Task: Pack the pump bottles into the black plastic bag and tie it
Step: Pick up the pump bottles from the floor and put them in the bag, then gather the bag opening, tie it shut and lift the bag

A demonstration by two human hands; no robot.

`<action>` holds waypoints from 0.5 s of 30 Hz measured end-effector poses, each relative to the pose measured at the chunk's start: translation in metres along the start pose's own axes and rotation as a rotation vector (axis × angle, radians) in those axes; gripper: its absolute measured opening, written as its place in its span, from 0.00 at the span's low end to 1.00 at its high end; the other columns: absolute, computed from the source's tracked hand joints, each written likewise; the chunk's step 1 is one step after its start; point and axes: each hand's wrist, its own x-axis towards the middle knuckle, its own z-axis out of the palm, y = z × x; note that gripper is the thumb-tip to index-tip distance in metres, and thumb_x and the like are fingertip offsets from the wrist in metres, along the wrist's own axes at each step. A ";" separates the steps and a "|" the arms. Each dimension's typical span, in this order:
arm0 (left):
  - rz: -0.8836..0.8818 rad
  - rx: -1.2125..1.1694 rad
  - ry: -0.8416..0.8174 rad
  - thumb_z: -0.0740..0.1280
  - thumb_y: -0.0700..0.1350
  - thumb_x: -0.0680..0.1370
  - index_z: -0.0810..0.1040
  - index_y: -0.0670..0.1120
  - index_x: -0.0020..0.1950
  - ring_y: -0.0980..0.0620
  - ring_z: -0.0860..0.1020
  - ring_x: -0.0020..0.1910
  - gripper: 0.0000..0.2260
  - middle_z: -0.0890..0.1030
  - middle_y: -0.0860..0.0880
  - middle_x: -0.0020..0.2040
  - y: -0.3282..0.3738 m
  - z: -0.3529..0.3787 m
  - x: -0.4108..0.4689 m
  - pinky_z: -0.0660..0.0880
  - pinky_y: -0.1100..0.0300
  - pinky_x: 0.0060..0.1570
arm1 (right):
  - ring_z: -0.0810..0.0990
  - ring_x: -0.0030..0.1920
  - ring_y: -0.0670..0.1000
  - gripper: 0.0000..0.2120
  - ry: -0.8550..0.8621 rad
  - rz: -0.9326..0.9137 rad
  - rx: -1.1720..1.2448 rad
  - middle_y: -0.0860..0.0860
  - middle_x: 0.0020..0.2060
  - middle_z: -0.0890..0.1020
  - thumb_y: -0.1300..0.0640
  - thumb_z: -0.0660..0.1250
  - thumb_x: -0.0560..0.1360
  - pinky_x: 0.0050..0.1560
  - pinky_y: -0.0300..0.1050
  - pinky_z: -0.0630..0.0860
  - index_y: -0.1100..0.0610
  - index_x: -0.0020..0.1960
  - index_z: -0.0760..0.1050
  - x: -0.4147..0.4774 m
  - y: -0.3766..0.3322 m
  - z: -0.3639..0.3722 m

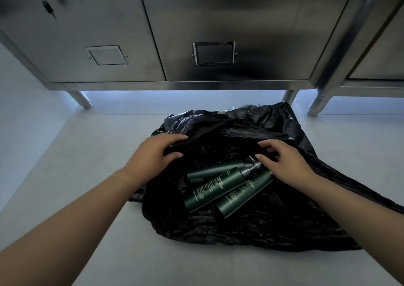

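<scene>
- So the packing looks close to done and the tying has not begun: three pump bottles lie inside the spread mouth of the black plastic bag (262, 220), and its rim is loose, with no knot anywhere.
- At the left, the left hand (153, 154) rests on the bag's upper left rim; its fingers (175, 137) curl over a fold of plastic and the thumb closes beneath, so it pinches the film.
- Just right of that hand lies the left bottle (215, 169), partly tucked under the middle one, its base toward the person.
- The middle bottle (215, 188) lies on top, dark green with pale lettering that reads as hand wash, its silver pump head pointing up and right.
- The right bottle (244, 195) lies alongside it, touching, with the same slant.
- At the right, the right hand (288, 165) sits over the pump heads; its fingers (267, 143) are loosely spread and bent. Whether they grip a pump or only the plastic behind it, I cannot tell.
- The bag is thin, glossy and heavily creased, lying on a pale counter (76, 154) beneath a steel cabinet (218, 12), its right side trailing off toward the frame edge.
- By my reading, what is left is to gather the rim over the bottles and knot it.
</scene>
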 end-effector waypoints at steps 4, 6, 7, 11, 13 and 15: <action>0.057 -0.183 0.012 0.74 0.48 0.70 0.81 0.54 0.56 0.59 0.77 0.47 0.15 0.81 0.56 0.49 0.046 0.012 0.019 0.66 0.78 0.47 | 0.74 0.53 0.45 0.16 0.042 0.034 0.012 0.44 0.55 0.76 0.48 0.67 0.73 0.53 0.40 0.70 0.47 0.60 0.73 -0.014 0.012 -0.030; 0.102 -0.229 0.013 0.71 0.48 0.72 0.81 0.53 0.55 0.59 0.77 0.47 0.12 0.81 0.55 0.49 0.074 0.025 0.030 0.68 0.76 0.48 | 0.76 0.53 0.46 0.15 0.093 0.071 0.032 0.43 0.52 0.77 0.48 0.68 0.72 0.54 0.42 0.72 0.47 0.58 0.74 -0.026 0.024 -0.046; 0.120 -0.242 0.003 0.70 0.48 0.74 0.81 0.52 0.55 0.59 0.77 0.46 0.11 0.80 0.55 0.48 0.090 0.033 0.035 0.68 0.74 0.48 | 0.76 0.52 0.46 0.15 0.112 0.091 0.038 0.44 0.51 0.77 0.48 0.69 0.72 0.54 0.42 0.72 0.47 0.58 0.74 -0.034 0.032 -0.053; 0.212 -0.214 -0.071 0.67 0.46 0.76 0.81 0.50 0.56 0.58 0.76 0.45 0.09 0.80 0.54 0.49 0.147 0.079 0.052 0.69 0.70 0.47 | 0.76 0.55 0.48 0.16 0.160 0.166 -0.042 0.48 0.55 0.78 0.49 0.68 0.73 0.56 0.40 0.71 0.51 0.59 0.74 -0.075 0.074 -0.081; 0.254 -0.187 -0.115 0.67 0.46 0.77 0.81 0.49 0.55 0.57 0.75 0.44 0.09 0.80 0.52 0.49 0.170 0.105 0.055 0.68 0.69 0.46 | 0.76 0.57 0.49 0.17 0.167 0.185 -0.138 0.49 0.56 0.78 0.49 0.67 0.73 0.56 0.40 0.70 0.52 0.60 0.74 -0.098 0.095 -0.092; 0.277 -0.163 -0.139 0.68 0.44 0.76 0.82 0.47 0.54 0.54 0.76 0.45 0.08 0.80 0.50 0.48 0.185 0.126 0.055 0.69 0.66 0.46 | 0.74 0.60 0.50 0.18 0.137 0.191 -0.231 0.49 0.58 0.77 0.48 0.66 0.74 0.59 0.41 0.69 0.53 0.62 0.72 -0.118 0.113 -0.098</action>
